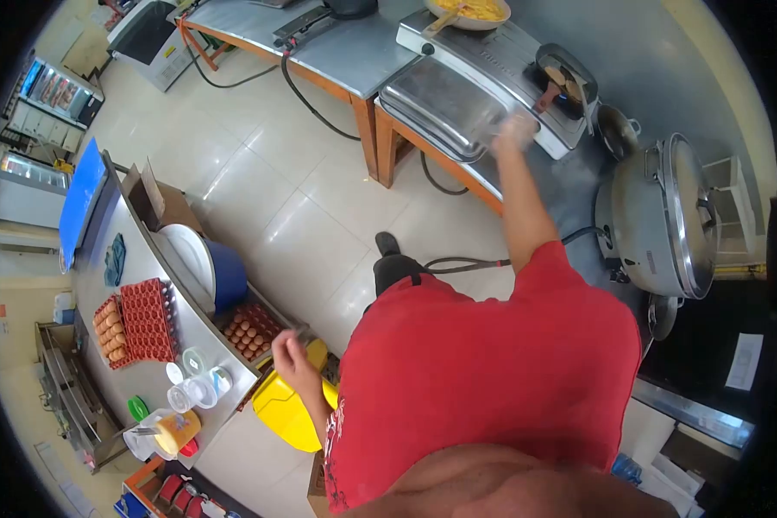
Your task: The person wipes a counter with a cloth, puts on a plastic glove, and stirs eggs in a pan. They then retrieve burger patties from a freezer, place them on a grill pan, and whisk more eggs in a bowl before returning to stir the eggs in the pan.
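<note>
My right hand (516, 134), smeared by motion, is at the front of a silver two-burner stove (492, 60), close to the corner of a shiny metal tray (444, 104). A pan of yellow food (470, 10) with a wooden utensil across its rim sits on the left burner. On the right burner is a dark square pan (565, 82) holding brown pieces. My left hand (295, 363) hangs low at my side with curled fingers, above a yellow bin (289, 414). A small greyish thing shows at its fingertips, and I cannot tell what it is.
A large lidded pot (656, 216) stands right of the stove. Behind my left side, a steel table (147, 250) carries red egg trays (147, 319), plastic tubs (203, 388) and a container of orange-yellow contents (178, 432). Gas hoses (466, 263) run near the floor.
</note>
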